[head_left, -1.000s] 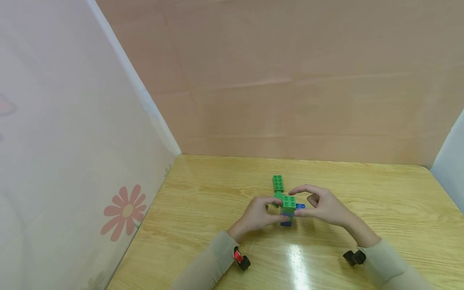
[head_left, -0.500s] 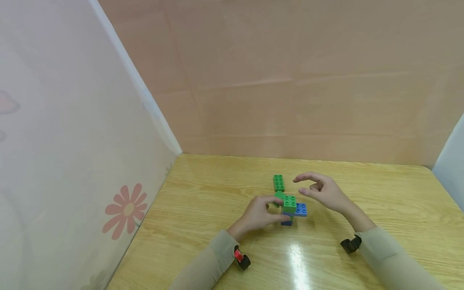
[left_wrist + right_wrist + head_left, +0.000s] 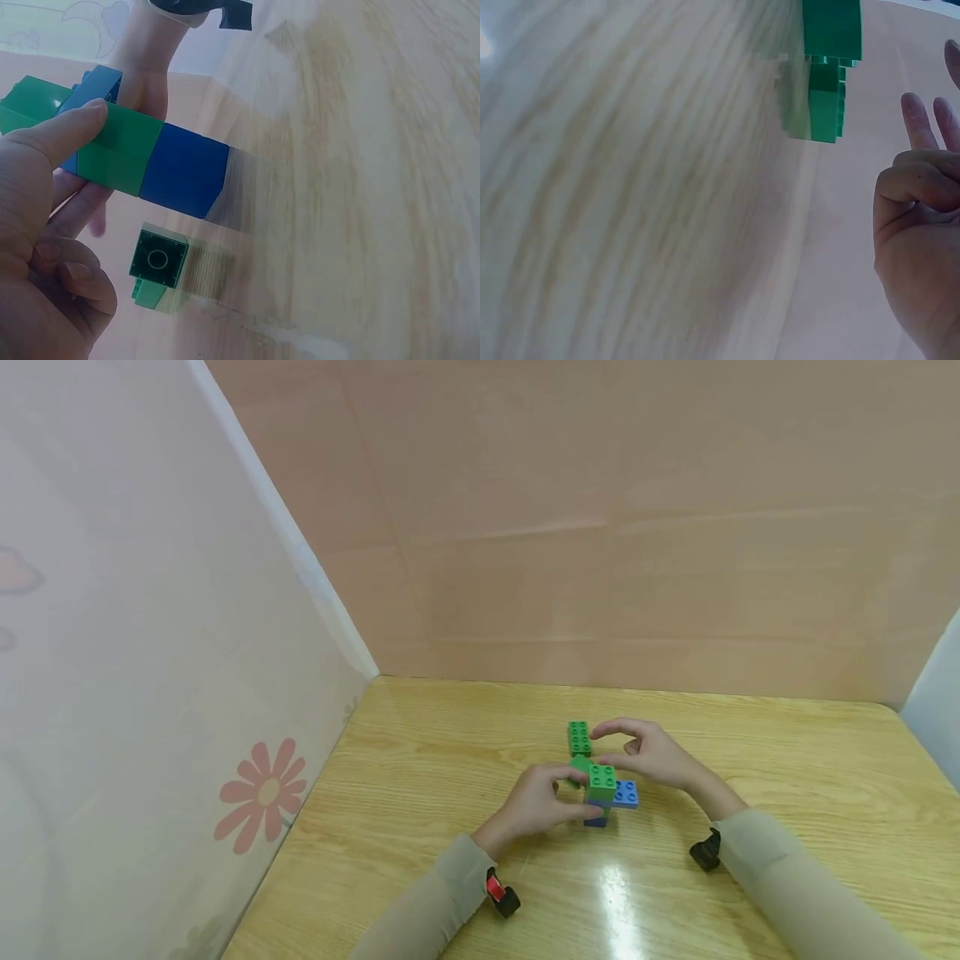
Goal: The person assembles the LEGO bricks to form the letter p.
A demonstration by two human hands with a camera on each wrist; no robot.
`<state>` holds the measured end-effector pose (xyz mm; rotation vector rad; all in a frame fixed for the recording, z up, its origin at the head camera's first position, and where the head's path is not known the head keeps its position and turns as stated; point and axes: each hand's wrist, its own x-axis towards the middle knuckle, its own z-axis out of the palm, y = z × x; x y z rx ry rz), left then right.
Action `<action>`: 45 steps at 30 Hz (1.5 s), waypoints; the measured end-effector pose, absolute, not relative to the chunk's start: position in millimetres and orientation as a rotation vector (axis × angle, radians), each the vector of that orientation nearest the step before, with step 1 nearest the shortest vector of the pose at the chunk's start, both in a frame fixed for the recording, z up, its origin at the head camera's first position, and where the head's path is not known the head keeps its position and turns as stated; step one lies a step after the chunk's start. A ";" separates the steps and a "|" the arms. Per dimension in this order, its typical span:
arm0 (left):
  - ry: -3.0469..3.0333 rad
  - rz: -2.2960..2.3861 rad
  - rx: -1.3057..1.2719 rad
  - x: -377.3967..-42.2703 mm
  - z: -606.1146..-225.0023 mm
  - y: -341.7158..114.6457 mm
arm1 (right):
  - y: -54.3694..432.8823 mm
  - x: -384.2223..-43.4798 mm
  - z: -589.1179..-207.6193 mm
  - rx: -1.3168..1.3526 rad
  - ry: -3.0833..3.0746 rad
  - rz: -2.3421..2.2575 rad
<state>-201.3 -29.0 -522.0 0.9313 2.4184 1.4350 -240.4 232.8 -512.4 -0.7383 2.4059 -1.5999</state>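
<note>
My left hand (image 3: 531,802) grips an upright stack of toy building bricks (image 3: 602,782), thumb on the near side and fingers on the far side. Green and blue bricks alternate in it. A blue brick (image 3: 626,793) juts out from its right side. In the left wrist view, the thumb presses a green brick (image 3: 120,150) above the blue bottom brick (image 3: 185,171). My right hand (image 3: 651,753) hovers behind the stack, thumb and forefinger apart with nothing between them. Near its fingertips are a green brick tipped on its side (image 3: 579,768) and a longer green brick (image 3: 580,739).
The wood-grain table (image 3: 450,727) reaches back to a plain tan wall panel (image 3: 600,568). A pale wall with a flower print (image 3: 267,792) borders the left side. In the left wrist view, the tipped brick shows its hollow underside (image 3: 157,259).
My right hand has left the jutting blue brick, lifted back, then moved left toward the loose green bricks. My left hand has kept its hold on the stack.
</note>
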 end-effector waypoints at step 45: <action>2.424 1.457 0.970 -201.9 -523.4 -30.7 | 218.7 -264.2 -534.4 -0.778 2.359 -1.306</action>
